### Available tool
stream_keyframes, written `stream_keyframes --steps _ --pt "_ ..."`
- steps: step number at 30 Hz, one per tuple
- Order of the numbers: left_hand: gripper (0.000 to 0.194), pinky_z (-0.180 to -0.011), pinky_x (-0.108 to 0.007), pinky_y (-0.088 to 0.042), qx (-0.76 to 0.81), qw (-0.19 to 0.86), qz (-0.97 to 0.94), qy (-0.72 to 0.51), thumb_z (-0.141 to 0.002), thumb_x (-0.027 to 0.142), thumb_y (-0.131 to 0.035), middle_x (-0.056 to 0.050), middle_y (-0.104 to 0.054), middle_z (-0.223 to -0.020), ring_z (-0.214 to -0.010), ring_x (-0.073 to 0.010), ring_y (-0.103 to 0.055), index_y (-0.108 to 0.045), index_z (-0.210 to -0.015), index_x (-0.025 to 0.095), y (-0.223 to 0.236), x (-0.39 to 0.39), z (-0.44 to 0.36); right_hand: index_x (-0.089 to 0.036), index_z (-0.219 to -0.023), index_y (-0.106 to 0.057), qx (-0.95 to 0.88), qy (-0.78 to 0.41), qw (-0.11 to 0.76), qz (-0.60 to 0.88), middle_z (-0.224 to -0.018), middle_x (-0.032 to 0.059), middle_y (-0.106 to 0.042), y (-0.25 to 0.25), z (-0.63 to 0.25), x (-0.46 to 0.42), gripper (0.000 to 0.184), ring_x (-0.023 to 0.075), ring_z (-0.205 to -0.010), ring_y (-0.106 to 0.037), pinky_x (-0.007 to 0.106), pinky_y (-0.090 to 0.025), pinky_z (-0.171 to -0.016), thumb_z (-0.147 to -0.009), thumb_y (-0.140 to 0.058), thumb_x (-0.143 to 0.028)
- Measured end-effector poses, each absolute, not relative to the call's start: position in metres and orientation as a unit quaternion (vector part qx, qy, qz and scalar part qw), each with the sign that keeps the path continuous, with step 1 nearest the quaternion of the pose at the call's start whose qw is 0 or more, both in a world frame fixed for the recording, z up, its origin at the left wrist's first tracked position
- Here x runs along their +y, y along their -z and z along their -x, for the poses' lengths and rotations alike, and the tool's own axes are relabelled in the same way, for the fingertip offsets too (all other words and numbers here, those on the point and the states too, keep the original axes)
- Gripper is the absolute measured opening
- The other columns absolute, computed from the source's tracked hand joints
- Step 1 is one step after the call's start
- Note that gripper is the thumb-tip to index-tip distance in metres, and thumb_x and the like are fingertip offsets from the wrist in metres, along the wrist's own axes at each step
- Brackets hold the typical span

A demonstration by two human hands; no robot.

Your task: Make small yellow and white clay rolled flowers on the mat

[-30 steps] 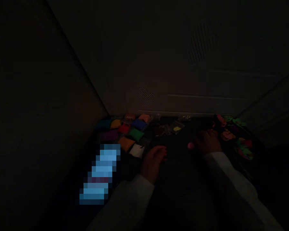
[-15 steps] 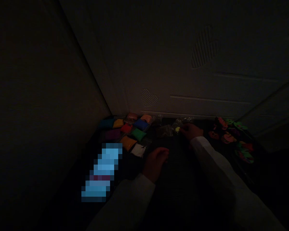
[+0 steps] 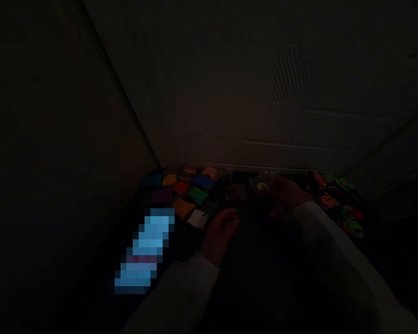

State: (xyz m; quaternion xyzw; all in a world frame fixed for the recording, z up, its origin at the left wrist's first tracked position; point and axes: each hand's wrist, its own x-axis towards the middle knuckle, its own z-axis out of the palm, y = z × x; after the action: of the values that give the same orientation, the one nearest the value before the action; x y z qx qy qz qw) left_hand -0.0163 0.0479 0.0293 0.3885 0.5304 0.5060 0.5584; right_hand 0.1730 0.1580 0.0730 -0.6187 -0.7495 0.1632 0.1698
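In the dim light, my right hand (image 3: 288, 191) is at the back of the dark table, its thumb and fingers pinched at the edge of a small clear plastic bag. Inside that bag shows a pale yellow lump (image 3: 261, 186). My left hand (image 3: 220, 233) hovers nearer to me with its fingers curled inward; what they hold, if anything, is too dark to make out. Beside it lie a white packet (image 3: 197, 218) and an orange packet (image 3: 183, 208). Between the hands, farther back, is a brown packet (image 3: 234, 190).
More packets lie back left, among them a green packet (image 3: 199, 195), a blue packet (image 3: 204, 180) and a purple packet (image 3: 162, 195). A blurred-out lit screen (image 3: 148, 246) is at left. Colourful shaped pieces (image 3: 351, 221) lie at right. A wall with embossed hearts (image 3: 214, 143) rises behind.
My right hand has moved right from the yellow lump to the bag's edge; the lump has shifted slightly right. My left hand stays curled in nearly the same place. The view has tilted slightly.
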Motion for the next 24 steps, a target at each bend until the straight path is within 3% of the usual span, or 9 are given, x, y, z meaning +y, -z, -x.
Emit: stream_keyframes --steps 2,4,5,7,11,13,17,24 --pt "0.049 -0.062 -0.022 -0.045 0.507 0.556 -0.395 -0.527 -0.067 0.032 -0.063 -0.005 -0.054 -0.109 -0.076 -0.0099 -0.055 -0.047 -0.113 0.022 -0.041 0.043 0.016 -0.018 -0.083 -0.057 -0.771 -0.236 0.191 0.559 -0.077 0.0029 -0.062 -0.09 -0.173 0.128 0.029 0.0157 -0.068 -0.056 0.026 -0.042 -0.059 -0.069 -0.058 -0.044" --pt "0.059 -0.057 -0.022 -0.046 0.461 0.594 -0.387 -0.533 -0.066 0.03 -0.065 -0.004 -0.056 -0.108 -0.069 -0.0094 -0.057 -0.04 -0.119 0.025 -0.054 0.037 0.016 -0.019 -0.083 -0.056 -0.769 -0.359 0.213 0.484 -0.078 0.0016 -0.062 -0.103 -0.17 0.099 0.028 0.0148 -0.07 -0.056 0.025 -0.043 -0.061 -0.07 -0.059 -0.043" --pt "0.055 -0.055 -0.022 -0.045 0.449 0.615 -0.387 -0.521 -0.066 0.028 -0.065 -0.002 -0.06 -0.097 -0.065 -0.0091 -0.057 -0.043 -0.116 0.024 -0.061 0.034 0.015 -0.019 -0.083 -0.055 -0.757 -0.407 0.226 0.458 -0.078 0.0008 -0.062 -0.107 -0.167 0.086 0.027 0.0143 -0.071 -0.056 0.025 -0.044 -0.061 -0.07 -0.06 -0.042" --pt "0.024 -0.052 -0.02 -0.044 0.449 0.64 -0.396 -0.482 -0.07 0.027 -0.062 0.0 -0.063 -0.071 -0.054 -0.0072 -0.055 -0.058 -0.091 0.016 -0.074 0.03 0.015 -0.019 -0.077 -0.055 -0.733 -0.437 0.25 0.458 -0.073 -0.0007 -0.06 -0.114 -0.163 0.067 0.024 0.0125 -0.066 -0.055 0.024 -0.044 -0.059 -0.068 -0.062 -0.04" --pt "0.004 -0.047 -0.016 -0.041 0.471 0.64 -0.367 -0.484 -0.072 0.02 -0.057 0.004 -0.059 -0.053 -0.046 -0.005 -0.051 -0.059 -0.073 0.016 -0.097 0.022 0.017 -0.02 -0.079 -0.057 -0.678 -0.484 0.28 0.478 -0.077 0.0 -0.061 -0.126 -0.159 0.047 0.022 0.0131 -0.07 -0.058 0.023 -0.046 -0.062 -0.067 -0.065 -0.037" --pt "0.004 -0.044 -0.015 -0.039 0.467 0.646 -0.356 -0.487 -0.071 0.018 -0.057 0.005 -0.057 -0.048 -0.042 -0.0043 -0.049 -0.057 -0.068 0.016 -0.103 0.019 0.019 -0.022 -0.083 -0.059 -0.638 -0.512 0.318 0.479 -0.073 -0.0004 -0.062 -0.132 -0.16 0.042 0.021 0.0127 -0.068 -0.059 0.022 -0.047 -0.059 -0.069 -0.064 -0.037" --pt "0.009 -0.04 -0.016 -0.036 0.432 0.658 -0.337 -0.516 -0.07 0.023 -0.057 0.006 -0.055 -0.047 -0.042 -0.0051 -0.047 -0.054 -0.064 0.018 -0.104 0.013 0.021 -0.021 -0.071 -0.06 -0.577 -0.512 0.393 0.5 -0.061 -0.0014 -0.06 -0.138 -0.161 0.037 0.011 0.0092 -0.055 -0.055 0.018 -0.045 -0.05 -0.072 -0.061 -0.033" --pt "0.009 -0.046 -0.018 -0.036 0.468 0.602 -0.384 -0.521 -0.073 0.022 -0.053 0.006 -0.051 -0.05 -0.046 -0.006 -0.045 -0.051 -0.066 0.018 -0.08 0.029 0.025 -0.021 -0.065 -0.062 -0.535 -0.601 0.388 0.449 -0.062 -0.0019 -0.063 -0.108 -0.164 0.053 0.012 0.0098 -0.057 -0.057 0.021 -0.046 -0.055 -0.07 -0.063 -0.032"
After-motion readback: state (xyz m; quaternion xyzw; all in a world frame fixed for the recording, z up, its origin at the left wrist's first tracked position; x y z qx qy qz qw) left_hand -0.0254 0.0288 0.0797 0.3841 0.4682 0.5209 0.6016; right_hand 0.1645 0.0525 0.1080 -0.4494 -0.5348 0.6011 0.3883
